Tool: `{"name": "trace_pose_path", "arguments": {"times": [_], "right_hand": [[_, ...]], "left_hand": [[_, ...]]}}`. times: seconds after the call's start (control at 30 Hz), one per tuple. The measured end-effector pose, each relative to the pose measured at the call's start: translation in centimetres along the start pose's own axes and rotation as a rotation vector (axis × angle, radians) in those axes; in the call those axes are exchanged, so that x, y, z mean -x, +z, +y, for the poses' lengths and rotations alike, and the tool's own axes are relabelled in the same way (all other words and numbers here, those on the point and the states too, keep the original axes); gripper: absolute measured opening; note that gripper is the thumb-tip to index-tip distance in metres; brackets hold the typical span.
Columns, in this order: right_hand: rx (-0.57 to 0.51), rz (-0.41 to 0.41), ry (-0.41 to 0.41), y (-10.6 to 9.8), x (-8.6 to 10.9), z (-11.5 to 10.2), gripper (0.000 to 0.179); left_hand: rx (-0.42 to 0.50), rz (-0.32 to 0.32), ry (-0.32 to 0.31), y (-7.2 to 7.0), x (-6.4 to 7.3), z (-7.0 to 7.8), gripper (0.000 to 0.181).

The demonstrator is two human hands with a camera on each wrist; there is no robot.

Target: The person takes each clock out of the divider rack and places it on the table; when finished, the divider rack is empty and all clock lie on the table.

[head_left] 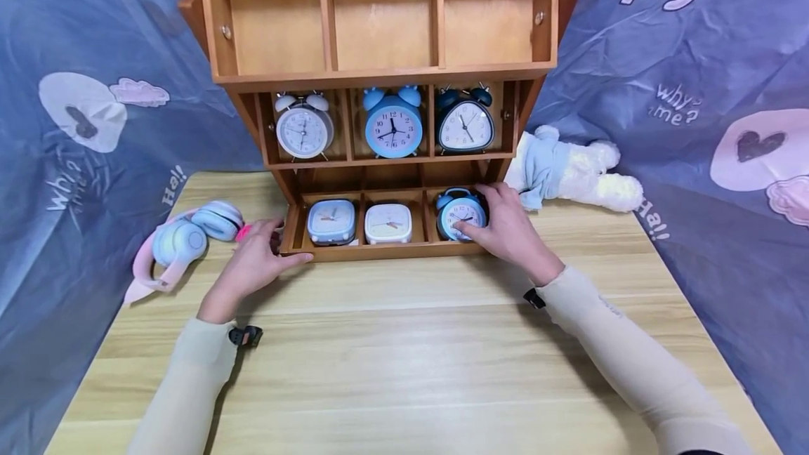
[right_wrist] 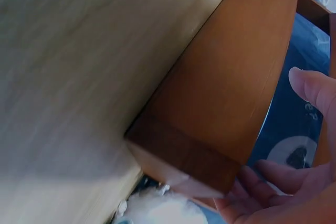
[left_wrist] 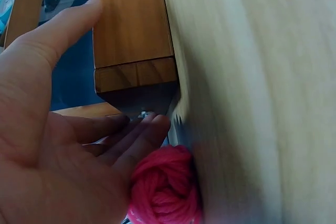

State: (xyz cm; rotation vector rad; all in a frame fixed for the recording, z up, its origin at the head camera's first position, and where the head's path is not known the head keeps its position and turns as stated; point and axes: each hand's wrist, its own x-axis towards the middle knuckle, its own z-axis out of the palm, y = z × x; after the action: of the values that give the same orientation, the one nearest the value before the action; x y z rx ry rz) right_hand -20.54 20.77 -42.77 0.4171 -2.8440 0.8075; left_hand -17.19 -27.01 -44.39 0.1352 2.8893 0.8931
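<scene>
A three-tier wooden display shelf (head_left: 385,74) stands on the table, with alarm clocks in its lower two tiers. My left hand (head_left: 251,264) is at its bottom left corner. In the left wrist view the thumb (left_wrist: 86,11) rests at the front board's edge and the fingers bend round the side. At the bottom right corner, my right hand (head_left: 508,227) lies with loosely extended fingers along the shelf's side. Its thumb stands off the wood, in front of a round blue alarm clock (head_left: 461,220). A blue square clock (head_left: 331,221) and a white square clock (head_left: 388,223) sit beside that one.
Blue-and-pink headphones (head_left: 180,241) lie left of the shelf. A pink yarn ball (left_wrist: 165,187) is close by my left fingers. Right of the shelf lies a white plush toy (head_left: 569,167). Printed blue cloth (head_left: 632,83) hangs behind the table (head_left: 404,357).
</scene>
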Motion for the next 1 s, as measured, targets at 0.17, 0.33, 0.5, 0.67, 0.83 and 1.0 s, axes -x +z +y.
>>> {"name": "trace_pose_path", "arguments": {"times": [0.17,0.33,0.5,0.67,0.83,1.0], "right_hand": [[-0.02,-0.008,0.034,0.7,-0.1,-0.7,0.089],[-0.041,0.0,0.074,1.5,0.1,-1.3,0.093],[-0.067,0.039,0.094,2.2,0.5,-1.8,0.097],[-0.058,0.054,0.104,2.8,0.6,-2.3,0.099],[-0.051,0.066,0.116,3.1,0.5,-2.5,0.098],[-0.048,0.064,0.13,3.1,0.5,-2.7,0.097]], "left_hand": [[-0.002,-0.037,-0.015,-0.1,-0.3,0.1,0.117],[0.016,-0.044,-0.019,-0.1,-0.3,0.0,0.116],[0.032,-0.036,-0.012,0.0,-0.3,-0.2,0.115],[0.04,-0.03,0.001,0.0,-0.3,-0.4,0.112],[0.057,-0.03,0.017,0.0,-0.4,-0.5,0.109],[0.055,-0.026,0.024,-0.1,-0.5,-0.5,0.107]]}}
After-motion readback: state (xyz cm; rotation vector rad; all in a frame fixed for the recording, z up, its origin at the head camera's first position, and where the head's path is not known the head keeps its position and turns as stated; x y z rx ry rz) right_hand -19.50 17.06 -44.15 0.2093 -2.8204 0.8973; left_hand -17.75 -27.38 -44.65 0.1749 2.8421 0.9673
